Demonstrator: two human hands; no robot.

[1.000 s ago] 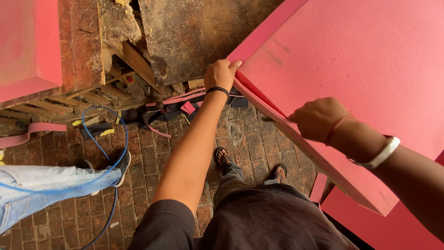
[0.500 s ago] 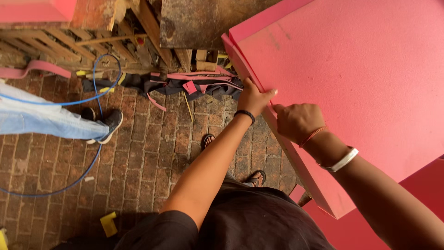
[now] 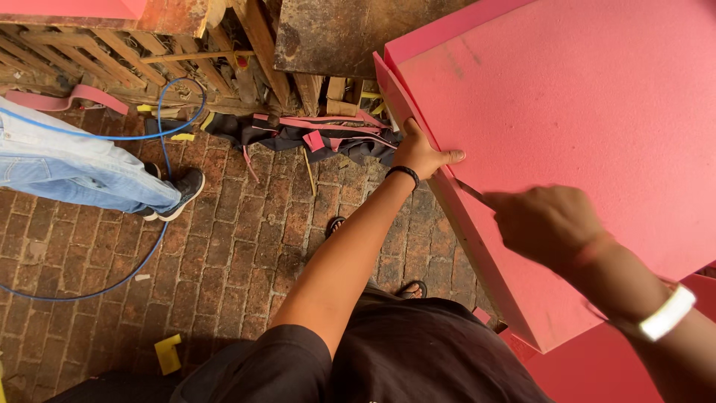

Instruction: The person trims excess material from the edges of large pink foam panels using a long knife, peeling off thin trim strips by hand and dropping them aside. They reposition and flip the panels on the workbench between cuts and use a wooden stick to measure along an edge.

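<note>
The left hand [image 3: 421,153] is clamping the near edge of the big pink foam sheet [image 3: 567,127], with the thumb lying flat on top and the other fingers wrapped under the rim, out of sight. The right hand [image 3: 548,224] is closing around a thin dark blade [image 3: 471,192], its tip pointing toward ten o'clock and touching the foam's edge just below the left thumb; this hand is blurred, so the exact finger hold is hard to make out.

The foam sheet is filling the upper right of the view, from twelve o'clock round to four o'clock, its long edge running on a slant from the top middle down toward five o'clock. A second pink sheet [image 3: 597,366] is showing beneath it at five o'clock. The brick floor [image 3: 246,246] is spreading across the left and the centre. At nine o'clock another person's leg in blue jeans [image 3: 74,168] is standing on the bricks, ending in a dark shoe [image 3: 183,190]. A blue hose [image 3: 160,142] is looping around that leg. At twelve o'clock a dark cloth [image 3: 313,138] with pink offcuts is lying against wooden pallets [image 3: 112,56]. A yellow scrap [image 3: 168,353] is lying at seven o'clock.
</note>
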